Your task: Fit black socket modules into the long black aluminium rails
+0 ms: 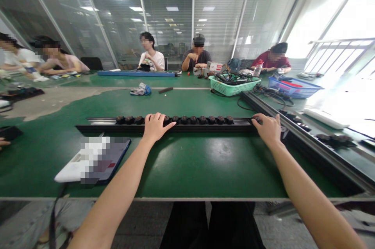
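A long black rail (202, 128) lies crosswise on the green table, with a row of small black round parts (193, 119) set along its channel. My left hand (154, 127) rests over the rail left of its middle, fingers across the channel and thumb along the front wall, covering some of the parts. At the rail's right end, my right hand (268, 128) has thumb and forefinger curled around a small dark part (256, 120) in or just above the channel. That part is mostly hidden by the fingers.
A second long rail (307, 144) runs diagonally at the right, with more black parts beyond it. A phone (113, 167) and a white object (70, 168) lie at front left. Green basket (234, 86), blue basket (295, 89) and cloth (141, 89) stand farther back. Several people sit opposite.
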Demonstrator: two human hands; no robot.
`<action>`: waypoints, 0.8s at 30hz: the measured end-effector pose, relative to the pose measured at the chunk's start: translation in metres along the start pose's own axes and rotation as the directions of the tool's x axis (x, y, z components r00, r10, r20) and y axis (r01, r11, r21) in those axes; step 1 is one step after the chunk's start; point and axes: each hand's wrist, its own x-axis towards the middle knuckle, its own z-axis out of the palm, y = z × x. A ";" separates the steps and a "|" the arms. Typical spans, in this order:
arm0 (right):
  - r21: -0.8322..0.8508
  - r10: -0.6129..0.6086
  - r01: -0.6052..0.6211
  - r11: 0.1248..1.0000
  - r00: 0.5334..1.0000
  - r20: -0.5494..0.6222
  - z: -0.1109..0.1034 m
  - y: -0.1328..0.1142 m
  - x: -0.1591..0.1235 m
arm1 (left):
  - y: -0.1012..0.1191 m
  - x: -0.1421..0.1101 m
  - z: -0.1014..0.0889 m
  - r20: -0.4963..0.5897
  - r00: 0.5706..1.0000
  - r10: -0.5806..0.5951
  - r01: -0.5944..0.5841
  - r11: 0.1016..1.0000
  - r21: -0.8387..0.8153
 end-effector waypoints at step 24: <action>-0.042 -0.013 0.014 0.999 1.000 0.008 -0.005 0.000 -0.003 | -0.001 0.001 0.001 -0.004 1.000 0.001 -0.001 1.000 -0.001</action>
